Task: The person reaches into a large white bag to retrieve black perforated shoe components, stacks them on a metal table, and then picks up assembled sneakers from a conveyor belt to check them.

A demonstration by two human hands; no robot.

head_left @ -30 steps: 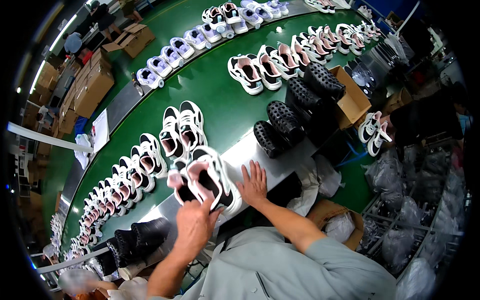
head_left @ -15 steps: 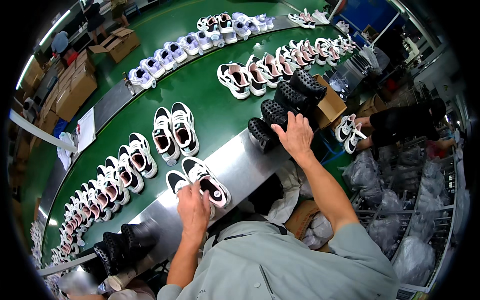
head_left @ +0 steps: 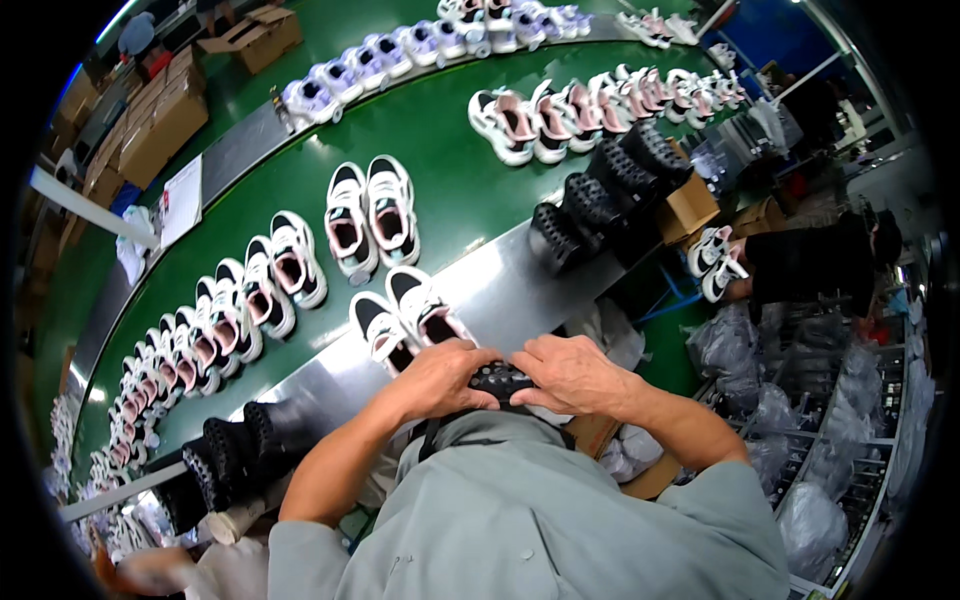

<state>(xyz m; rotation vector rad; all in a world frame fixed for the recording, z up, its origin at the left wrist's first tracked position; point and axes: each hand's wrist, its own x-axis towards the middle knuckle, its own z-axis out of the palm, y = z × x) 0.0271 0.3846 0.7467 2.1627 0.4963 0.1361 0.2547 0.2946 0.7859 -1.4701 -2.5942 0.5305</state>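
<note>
Close in front of my body, my left hand (head_left: 446, 378) and my right hand (head_left: 565, 374) hold the two ends of one black, shoe-sized piece with a knobbly, holed surface (head_left: 500, 380). My fingers and thumbs are closed on it and cover much of it. Just beyond my left hand, a pair of white and black sneakers with pink lining (head_left: 425, 310) sits at the belt's near edge. Another such pair (head_left: 372, 215) lies farther out on the green belt. Several similar black knobbly pieces (head_left: 590, 210) line the metal ledge (head_left: 495, 290) at right.
Rows of white and black sneakers (head_left: 225, 320) curve along the belt at left, with another row (head_left: 600, 110) at far right. Lilac sneakers (head_left: 385, 55) stand on the far rail. More black pieces (head_left: 230, 450) are at lower left. A wire rack with bagged items (head_left: 815, 520) stands right.
My right hand has come from the black pieces at right to the middle. My left hand has left the near sneakers, and both hands now hold a black knobbly piece. The view has shifted.
</note>
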